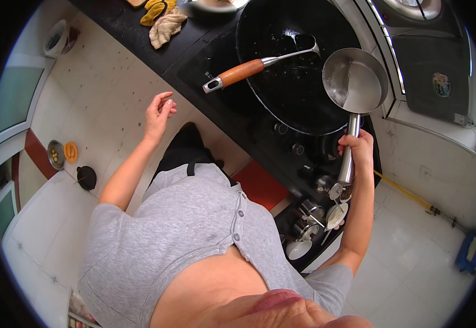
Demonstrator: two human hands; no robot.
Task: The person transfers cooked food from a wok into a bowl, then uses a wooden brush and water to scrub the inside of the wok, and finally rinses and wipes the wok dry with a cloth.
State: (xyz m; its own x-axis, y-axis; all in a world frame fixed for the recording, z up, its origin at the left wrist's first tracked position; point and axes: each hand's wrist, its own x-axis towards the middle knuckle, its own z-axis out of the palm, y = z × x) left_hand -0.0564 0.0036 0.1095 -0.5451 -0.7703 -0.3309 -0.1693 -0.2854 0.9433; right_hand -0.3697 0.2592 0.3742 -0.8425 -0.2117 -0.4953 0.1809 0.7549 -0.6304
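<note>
My right hand (356, 145) grips the metal handle of a stainless steel ladle or small pan (356, 80), whose bowl is over the right edge of a large black wok (287, 90). Some pale, cloudy liquid appears to lie in the bowl. A wok utensil with a wooden handle (242, 73) lies across the wok's left rim, its metal end inside; dark wet patches and small specks mark the wok. My left hand (160, 115) hangs in the air left of the counter edge, fingers loosely curled, holding nothing.
A crumpled beige cloth (167, 28) and yellow gloves (154, 11) lie on the black counter (119, 20). Several metal pots, a white bowl (299, 249) and a dish of white powder or grains (336, 216) stand at the lower right. A yellow hose (403, 191) runs along the wall.
</note>
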